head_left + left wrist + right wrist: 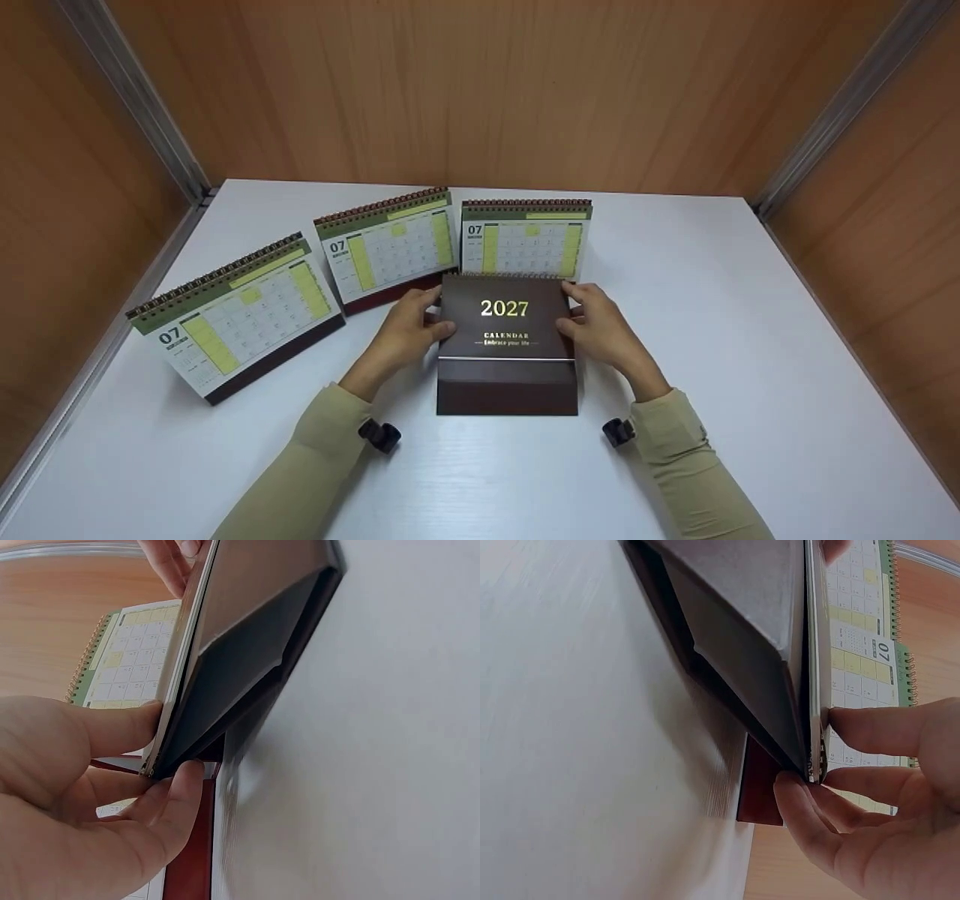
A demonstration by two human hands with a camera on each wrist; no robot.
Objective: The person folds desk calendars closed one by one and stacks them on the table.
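Note:
A dark brown desk calendar (pixel 506 322) with gold "2027 CALENDAR" lettering is in the middle of the table, its cover facing up toward me. My left hand (pixel 407 330) pinches its left side near the spiral top, thumb on the cover and fingers behind. On the opposite side my right hand (pixel 602 324) grips the right edge the same way. Both wrist views show the folded stand of the calendar (pixel 259 637) spread into a hollow wedge, with the page stack (pixel 817 652) between thumb and fingers.
Behind stand a calendar (pixel 529 244) open at 07 and a tilted calendar (pixel 390 251) beside it. Another calendar (pixel 244 322) on the left shows the same page. Wooden panels (pixel 480 90) wall in the white table (pixel 750 360) at back and sides.

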